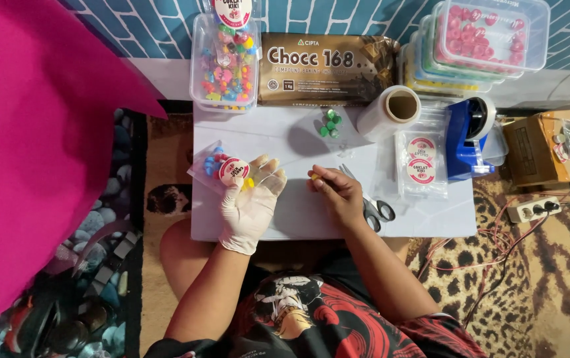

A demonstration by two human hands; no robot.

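L hand [250, 202], white glove, grips a small clear pouch [222, 169] w/ round label, sweets inside, mouth toward the thumb. R hand [338, 192], bare, pinches a yellow sweet [314, 176] at fingertips. Looks like bag-filling; the sweet must clear the narrow mouth w/o spilling. Beyond: scissors [371, 205], green sweets [330, 123], film roll [391, 111] on the white board [285, 142].

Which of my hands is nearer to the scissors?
Right. Your right hand lies over the scissors, touching them. Your gloved left hand is farther left, holding a small bag of candies.
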